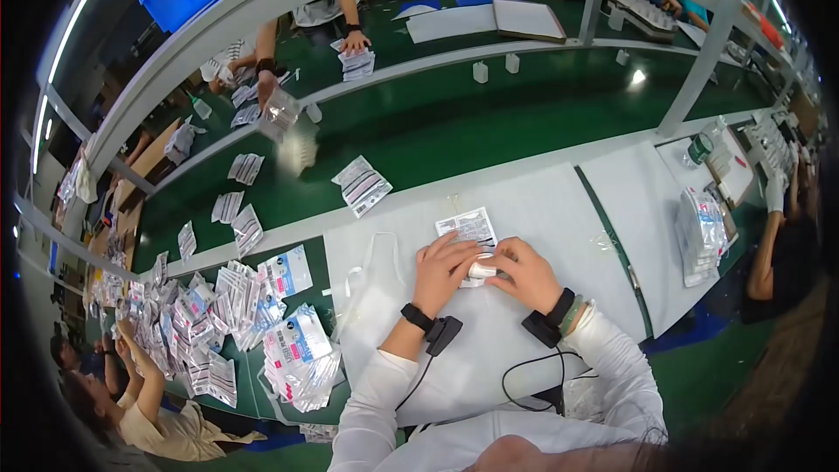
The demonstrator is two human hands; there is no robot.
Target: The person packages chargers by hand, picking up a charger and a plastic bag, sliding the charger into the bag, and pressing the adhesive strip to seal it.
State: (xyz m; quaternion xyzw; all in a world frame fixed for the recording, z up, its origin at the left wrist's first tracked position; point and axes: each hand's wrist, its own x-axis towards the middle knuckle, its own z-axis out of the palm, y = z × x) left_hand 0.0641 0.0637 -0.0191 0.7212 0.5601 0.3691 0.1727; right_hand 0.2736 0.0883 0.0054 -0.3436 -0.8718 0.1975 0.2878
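Observation:
A flat silver pouch (473, 225) with printed text on its face lies on the white work surface, partly under my fingers. My left hand (442, 274) rests over its left side, fingers together and bent round its edge. A small white rounded piece (481, 271) sits at the pouch's lower part, between my two hands. My right hand (528, 274) pinches this piece from the right with thumb and fingers. Its exact kind is too small to tell, and whether it is inside the pouch is hidden.
Many silver pouches (197, 319) lie heaped at my left. Another stack (700, 236) stands at the right. Loose pouches (361, 185) lie on the green conveyor belt (411, 166), and a co-worker's hand (356, 42) works across it. A metal frame rail (376, 92) runs over the belt.

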